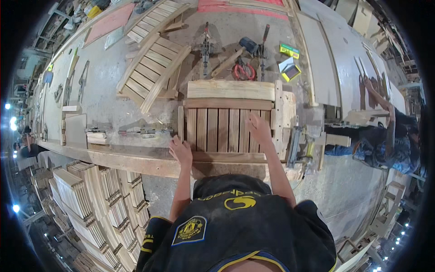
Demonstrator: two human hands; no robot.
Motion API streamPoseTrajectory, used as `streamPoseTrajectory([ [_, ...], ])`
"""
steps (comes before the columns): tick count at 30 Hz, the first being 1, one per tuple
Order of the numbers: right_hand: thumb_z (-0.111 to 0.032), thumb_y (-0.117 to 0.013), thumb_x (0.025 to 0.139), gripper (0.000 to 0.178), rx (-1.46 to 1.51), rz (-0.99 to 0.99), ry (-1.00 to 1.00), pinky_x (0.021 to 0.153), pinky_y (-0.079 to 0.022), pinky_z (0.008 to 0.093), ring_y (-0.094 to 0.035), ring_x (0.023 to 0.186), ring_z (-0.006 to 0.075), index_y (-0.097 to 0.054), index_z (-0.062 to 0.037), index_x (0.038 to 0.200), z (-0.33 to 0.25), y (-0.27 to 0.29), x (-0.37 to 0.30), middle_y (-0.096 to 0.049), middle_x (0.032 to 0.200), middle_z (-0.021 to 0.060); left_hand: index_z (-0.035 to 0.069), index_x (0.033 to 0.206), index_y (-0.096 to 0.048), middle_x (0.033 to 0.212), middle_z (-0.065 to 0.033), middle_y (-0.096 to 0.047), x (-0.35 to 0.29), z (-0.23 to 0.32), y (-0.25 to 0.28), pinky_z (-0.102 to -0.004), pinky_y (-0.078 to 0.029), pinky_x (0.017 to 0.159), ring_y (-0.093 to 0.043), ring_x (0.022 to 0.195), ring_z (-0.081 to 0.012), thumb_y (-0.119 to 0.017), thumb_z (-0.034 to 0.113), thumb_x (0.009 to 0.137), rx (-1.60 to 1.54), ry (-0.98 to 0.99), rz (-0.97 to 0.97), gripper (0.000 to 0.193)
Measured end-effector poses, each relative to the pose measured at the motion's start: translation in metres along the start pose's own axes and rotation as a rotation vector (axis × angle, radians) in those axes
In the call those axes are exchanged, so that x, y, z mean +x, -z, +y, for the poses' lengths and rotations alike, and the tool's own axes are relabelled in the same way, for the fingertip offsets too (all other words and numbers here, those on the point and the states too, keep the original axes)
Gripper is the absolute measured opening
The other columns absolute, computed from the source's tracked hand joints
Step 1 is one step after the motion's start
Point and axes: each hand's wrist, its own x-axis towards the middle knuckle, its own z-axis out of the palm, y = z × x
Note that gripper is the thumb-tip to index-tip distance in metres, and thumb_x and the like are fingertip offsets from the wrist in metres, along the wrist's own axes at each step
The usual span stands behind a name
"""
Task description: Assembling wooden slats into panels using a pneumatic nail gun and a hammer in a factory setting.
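Note:
A slatted wooden panel (223, 130) lies in front of me on the workbench, its slats running away from me between long rails. My right hand (259, 129) is over the slats towards the right end, its fingers partly bent and apart, with nothing visible in them. By the panel's near left corner is my left hand (180, 152), fingers spread and slightly bent beside the short end strip (181, 122). A pale wooden board (231, 90) lies along the far side of the panel. Against its right end stands an upright strip with holes (278, 118).
Beyond lie a mallet (248, 45), a red coiled item (244, 71) and bar clamps (205, 52). Green-yellow boxes (289, 51) sit at the far right. Finished slatted panels (154, 65) are piled far left. More panels (74, 195) stand stacked below left. Another person (389, 136) works at right.

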Motion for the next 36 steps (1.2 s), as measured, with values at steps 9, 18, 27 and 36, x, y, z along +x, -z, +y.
streamPoseTrajectory([
  [9,-0.027,-0.062,0.085,0.026,0.077,0.206,-0.125,0.063,-0.049,0.0367,-0.065,0.07,0.0294,-0.065,-0.0025,0.091,0.081,0.018,-0.2,-0.066,0.075,0.0154,-0.007,0.125,-0.039,0.119,-0.024,-0.049,-0.021,0.03,-0.045,-0.0478,-0.031,0.103,-0.046,0.114,-0.0358,-0.063,0.027,0.078,0.076,-0.154,0.111,0.063],
  [18,-0.024,-0.055,0.092,0.027,0.597,0.184,-0.222,0.063,-0.049,0.0248,-0.061,0.071,0.009,-0.063,0.0007,0.1,0.043,0.019,-0.155,-0.066,0.085,0.006,-0.002,0.1,-0.067,0.07,-0.007,-0.066,0.051,0.02,0.099,-0.0324,-0.049,0.057,-0.063,0.066,-0.0158,-0.068,0.031,0.08,-0.703,0.006,-0.639,0.039],
  [27,-0.052,-0.033,0.093,0.066,0.581,0.227,-0.126,0.104,-0.03,0.0462,-0.039,0.128,0.0283,-0.03,-0.0087,0.143,0.129,0.011,-0.102,-0.039,0.142,0.0113,-0.007,0.068,-0.057,0.061,-0.025,-0.053,-0.01,0.15,0.212,-0.0432,-0.043,0.056,-0.053,0.055,-0.0378,-0.061,0.017,0.067,-0.956,-0.581,0.046,0.025],
  [36,-0.054,-0.036,0.092,0.071,1.029,-0.469,0.166,0.111,-0.023,0.0455,-0.025,0.137,0.0307,-0.021,-0.0122,0.147,-0.091,-0.121,-0.107,-0.018,0.152,0.0131,-0.005,0.068,-0.052,0.062,-0.0243,-0.048,-0.071,-0.105,0.363,-0.0453,-0.038,0.057,-0.05,0.061,-0.041,-0.061,0.034,0.083,-0.927,-0.476,0.304,0.043],
])
